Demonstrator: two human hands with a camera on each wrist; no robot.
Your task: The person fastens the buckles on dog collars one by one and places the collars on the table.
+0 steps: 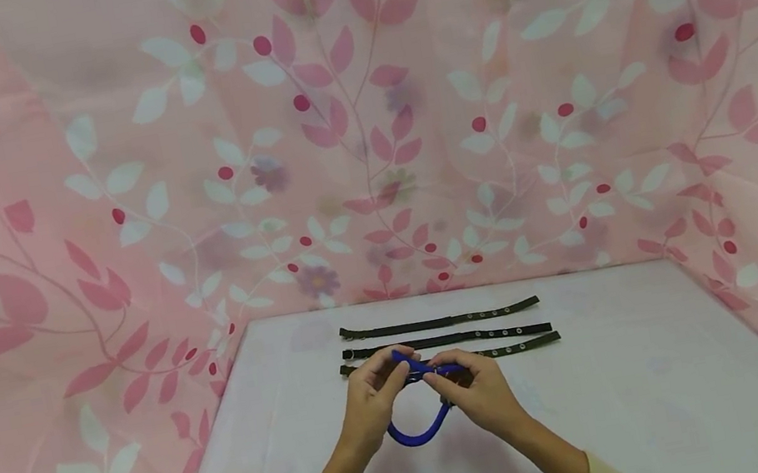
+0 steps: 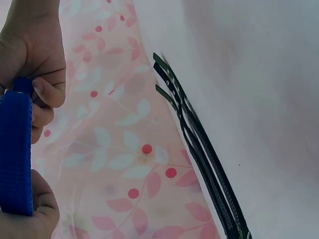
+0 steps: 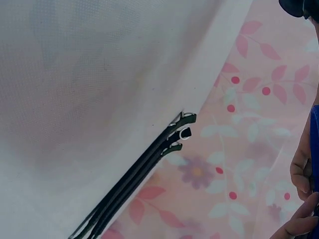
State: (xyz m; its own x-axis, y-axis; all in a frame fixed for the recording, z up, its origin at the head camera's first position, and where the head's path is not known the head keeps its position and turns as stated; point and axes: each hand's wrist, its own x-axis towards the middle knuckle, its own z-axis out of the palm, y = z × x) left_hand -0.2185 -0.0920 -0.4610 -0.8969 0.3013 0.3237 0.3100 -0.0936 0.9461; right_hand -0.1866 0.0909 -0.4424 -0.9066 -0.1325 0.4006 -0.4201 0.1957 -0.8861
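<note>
A blue collar, a webbing strap bent into a loop, hangs between both hands over the table. My left hand pinches one end of it between thumb and fingers. From the other side my right hand holds the overlapping part, where a dark fitting shows below its fingers. The left wrist view shows the blue webbing broad and close up, partly hiding the fingers. At the right wrist view's edge only a sliver of the blue collar appears beside the fingertips.
Behind the hands, three dark collars with metal eyelets lie side by side: a far one, a middle one and a near one, partly covered by the hands. They rest on a white table. Pink leaf-patterned cloth stands around it.
</note>
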